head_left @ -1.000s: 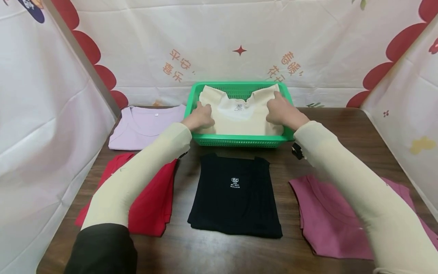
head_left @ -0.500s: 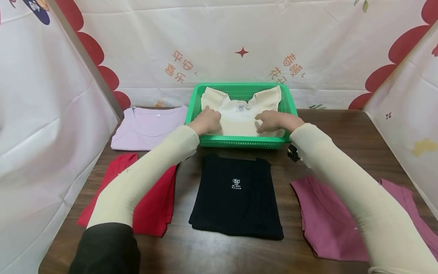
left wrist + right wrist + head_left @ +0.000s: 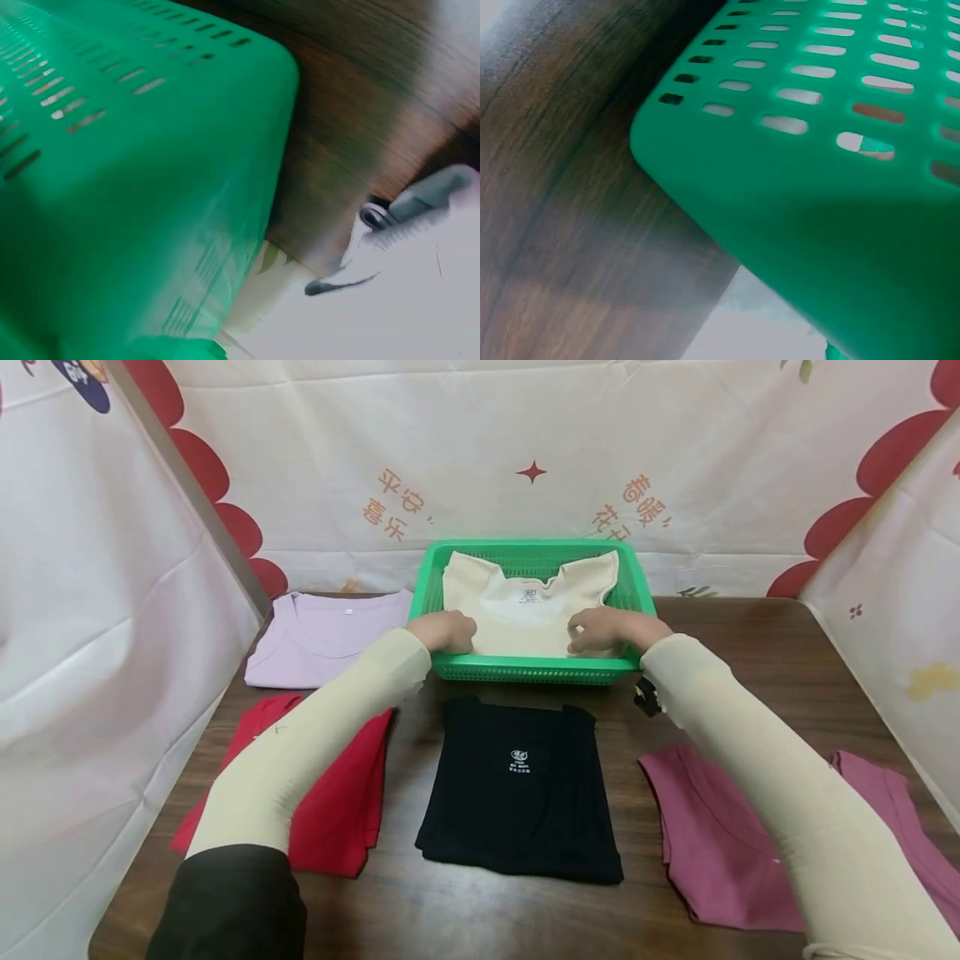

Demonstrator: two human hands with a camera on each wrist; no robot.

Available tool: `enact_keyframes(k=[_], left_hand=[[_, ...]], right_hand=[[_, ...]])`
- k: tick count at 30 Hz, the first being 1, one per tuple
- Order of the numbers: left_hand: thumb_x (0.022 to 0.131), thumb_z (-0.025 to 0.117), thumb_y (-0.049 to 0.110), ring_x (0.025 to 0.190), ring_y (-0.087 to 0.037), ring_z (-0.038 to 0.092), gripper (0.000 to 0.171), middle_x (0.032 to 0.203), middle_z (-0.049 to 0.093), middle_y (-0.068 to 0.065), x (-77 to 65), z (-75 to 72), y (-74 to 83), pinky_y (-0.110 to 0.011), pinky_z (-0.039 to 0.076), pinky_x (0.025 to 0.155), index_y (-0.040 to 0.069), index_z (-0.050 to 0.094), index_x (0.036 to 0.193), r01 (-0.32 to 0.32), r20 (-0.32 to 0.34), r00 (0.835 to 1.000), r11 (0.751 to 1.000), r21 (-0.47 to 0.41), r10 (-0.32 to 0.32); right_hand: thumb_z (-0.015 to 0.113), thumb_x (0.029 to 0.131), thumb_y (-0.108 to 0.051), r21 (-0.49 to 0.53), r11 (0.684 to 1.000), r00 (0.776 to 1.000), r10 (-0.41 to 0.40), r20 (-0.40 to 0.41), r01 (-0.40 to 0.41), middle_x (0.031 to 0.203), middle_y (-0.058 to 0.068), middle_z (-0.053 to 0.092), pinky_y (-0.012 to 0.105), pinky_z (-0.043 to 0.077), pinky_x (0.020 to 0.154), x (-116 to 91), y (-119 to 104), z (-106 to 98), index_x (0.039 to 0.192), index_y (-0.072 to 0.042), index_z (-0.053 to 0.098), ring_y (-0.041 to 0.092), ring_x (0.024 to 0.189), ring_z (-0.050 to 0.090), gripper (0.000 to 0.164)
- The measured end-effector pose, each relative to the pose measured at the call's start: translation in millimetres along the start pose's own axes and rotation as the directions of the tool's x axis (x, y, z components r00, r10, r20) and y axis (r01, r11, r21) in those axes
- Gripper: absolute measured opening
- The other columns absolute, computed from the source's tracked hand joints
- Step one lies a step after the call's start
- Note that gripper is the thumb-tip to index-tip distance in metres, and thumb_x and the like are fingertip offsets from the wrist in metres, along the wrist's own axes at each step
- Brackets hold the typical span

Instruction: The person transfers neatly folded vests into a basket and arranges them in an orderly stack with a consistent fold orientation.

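A folded cream shirt [image 3: 517, 622] with a small printed neck label lies in the green plastic basket [image 3: 525, 670] at the back of the table. Over the basket's left front corner, my left hand [image 3: 450, 632] rests with bent fingers at the shirt's edge; its fingertips are partly hidden. My right hand [image 3: 611, 629] reaches over the right wall, its thumb and forefinger apart above the shirt's right side. Neither hand visibly pinches cloth. The left wrist view has only the basket's outer wall [image 3: 150, 187], blurred, and the right wrist view its slotted wall [image 3: 727, 165]; both hide the fingers.
A folded black shirt [image 3: 521, 793] lies in front of the basket. At left are a lilac shirt [image 3: 322, 643] and a red shirt [image 3: 341, 802], the latter partly under my left arm. A mauve shirt [image 3: 727, 835] lies at right. Printed curtains [image 3: 480, 435] enclose the table.
Both hands have drawn down from the shirt's sides toward the basket's front. My right thumb and forefinger have come apart from the cloth. The shirt stays in place in the basket.
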State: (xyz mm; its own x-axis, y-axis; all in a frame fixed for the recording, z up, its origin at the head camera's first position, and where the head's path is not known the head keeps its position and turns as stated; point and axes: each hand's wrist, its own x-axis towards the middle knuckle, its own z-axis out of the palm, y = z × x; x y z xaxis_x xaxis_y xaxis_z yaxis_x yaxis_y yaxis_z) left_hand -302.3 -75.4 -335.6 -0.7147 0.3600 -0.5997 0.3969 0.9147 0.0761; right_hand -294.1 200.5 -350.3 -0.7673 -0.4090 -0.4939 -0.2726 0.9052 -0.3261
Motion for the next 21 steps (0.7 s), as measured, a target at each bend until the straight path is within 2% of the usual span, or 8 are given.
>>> enact_keyframes(k=[3,6,9,11,13,15,17,21], left_hand=[[0.109,0.033,0.019,0.112,-0.027,0.048,0.043,0.144,0.051,-0.017,-0.8,-1.9,-1.2,-0.037,0.04,0.093,0.005,0.049,0.146,-0.007,0.019,1.0,1.0,0.017,0.007],[0.108,0.034,0.018,0.11,-0.027,0.048,0.04,0.14,0.054,-0.017,-2.2,-2.2,-2.7,-0.037,0.041,0.094,0.005,0.052,0.141,-0.029,-0.01,1.0,0.999,0.031,0.029],[0.107,0.037,0.015,0.099,-0.025,0.047,0.033,0.124,0.059,-0.016,-4.6,-0.4,-4.0,-0.036,0.041,0.089,0.002,0.059,0.127,-0.082,-0.118,0.989,0.996,0.027,0.084],[0.105,0.04,0.012,0.091,-0.025,0.046,0.029,0.112,0.062,-0.017,-6.7,2.3,-4.2,-0.036,0.042,0.086,-0.001,0.063,0.117,-0.153,-0.243,0.958,0.988,0.013,0.151],[0.105,0.045,0.01,0.094,-0.025,0.054,0.029,0.112,0.065,-0.018,-11.7,6.1,-2.9,-0.037,0.047,0.089,-0.003,0.068,0.117,-0.232,-0.397,0.893,0.973,-0.007,0.211],[0.104,0.05,0.01,0.105,-0.029,0.062,0.03,0.12,0.068,-0.019,-18.3,11.0,-0.3,-0.04,0.051,0.097,-0.004,0.07,0.123,-0.309,-0.537,0.807,0.951,-0.029,0.246],[0.103,0.056,0.012,0.122,-0.031,0.063,0.034,0.132,0.067,-0.016,-27.2,17.7,4.0,-0.043,0.05,0.105,-0.001,0.068,0.132,-0.375,-0.657,0.713,0.925,-0.061,0.246],[0.102,0.06,0.013,0.122,-0.028,0.065,0.034,0.136,0.066,-0.013,-48.5,34.6,18.3,-0.041,0.052,0.103,0.002,0.067,0.134,-0.505,-0.801,0.56,0.853,-0.13,0.209]], right_hand=[[0.052,0.106,-0.024,0.007,1.0,0.999,-0.029,-0.031,0.029,0.156,0.03,0.041,0.061,0.039,0.112,-1,2,0,0.15,0.005,0.044,0.047,0.14,0.043,0.053],[0.052,0.107,-0.026,0.03,0.998,0.992,-0.056,-0.11,0.06,0.158,0.029,0.041,0.062,0.038,0.114,-4,4,0,0.153,0.003,0.044,0.047,0.143,0.043,0.055],[0.052,0.107,-0.026,0.045,0.994,0.971,-0.088,-0.224,0.101,0.155,0.027,0.047,0.062,0.04,0.113,-12,7,-1,0.15,0.0,0.05,0.046,0.141,0.046,0.05],[0.054,0.106,-0.025,0.062,0.989,0.949,-0.107,-0.297,0.131,0.153,0.025,0.05,0.062,0.041,0.111,-21,7,-1,0.147,-0.003,0.055,0.045,0.141,0.047,0.046],[0.055,0.106,-0.022,0.084,0.982,0.923,-0.129,-0.363,0.17,0.151,0.024,0.053,0.062,0.043,0.11,-32,6,-1,0.144,-0.004,0.058,0.044,0.141,0.048,0.043],[0.055,0.106,-0.02,0.096,0.973,0.894,-0.154,-0.421,0.212,0.15,0.022,0.055,0.061,0.046,0.108,-46,4,2,0.142,-0.005,0.061,0.042,0.139,0.051,0.039],[0.056,0.105,-0.019,0.097,0.962,0.861,-0.178,-0.477,0.253,0.15,0.02,0.055,0.059,0.049,0.105,-60,1,6,0.14,-0.006,0.062,0.04,0.136,0.055,0.037],[0.059,0.104,-0.016,0.066,0.945,0.779,-0.222,-0.586,0.319,0.146,0.015,0.059,0.056,0.055,0.097,-90,-4,18,0.134,-0.009,0.067,0.035,0.123,0.065,0.032]])
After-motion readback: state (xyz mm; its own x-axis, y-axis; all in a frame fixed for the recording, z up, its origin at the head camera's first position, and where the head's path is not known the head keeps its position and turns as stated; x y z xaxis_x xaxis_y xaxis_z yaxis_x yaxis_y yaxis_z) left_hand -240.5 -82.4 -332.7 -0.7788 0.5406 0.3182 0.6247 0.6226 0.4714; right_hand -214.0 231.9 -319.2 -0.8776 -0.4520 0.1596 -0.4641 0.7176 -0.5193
